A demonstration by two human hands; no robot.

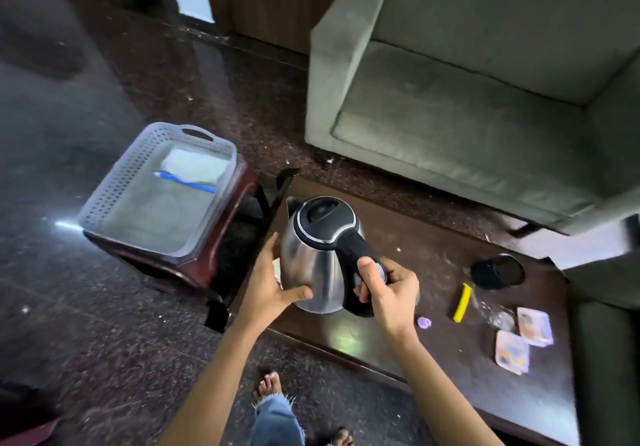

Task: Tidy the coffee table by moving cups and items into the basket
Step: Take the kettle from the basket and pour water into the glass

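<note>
A steel electric kettle [311, 262] with a black lid and handle is at the left end of the dark coffee table [440, 310], tilted a little. My right hand [388, 293] grips its black handle. My left hand [273, 283] presses against its steel side. A pale perforated basket [114, 186] sits on a small dark stool to the left, holding a white cloth [197, 165] and a blue toothbrush [187, 182]. On the table's right part lie a black cup [497, 271], a yellow clip [462, 302], a small purple item [424, 322] and two packets [523, 338].
A grey sofa [485, 92] stands behind the table. Another dark seat [609, 341] borders the table's right end. My bare feet [270, 383] are on the dark speckled floor in front of the table. A gap separates stool and table.
</note>
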